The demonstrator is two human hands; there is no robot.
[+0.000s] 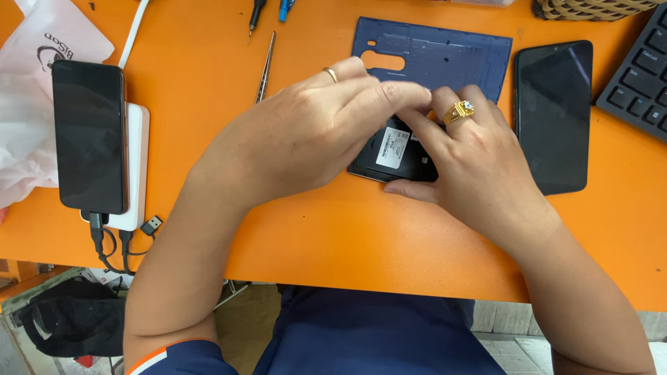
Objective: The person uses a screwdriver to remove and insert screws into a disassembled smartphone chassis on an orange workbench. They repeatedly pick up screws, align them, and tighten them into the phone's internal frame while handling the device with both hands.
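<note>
An opened black phone, its insides up with a white label on the battery, lies on the orange table. My left hand arches over it with fingertips pinched together above its top edge. My right hand, wearing a gold ring, rests on the phone's right side, thumb along its lower edge. Whether the pinched fingers hold a small part is hidden. The phone's blue back cover lies just behind the hands.
A black phone lies face up to the right. Another phone sits on a white power bank with cables at the left. Tweezers, screwdriver tips, a plastic bag and a keyboard are around.
</note>
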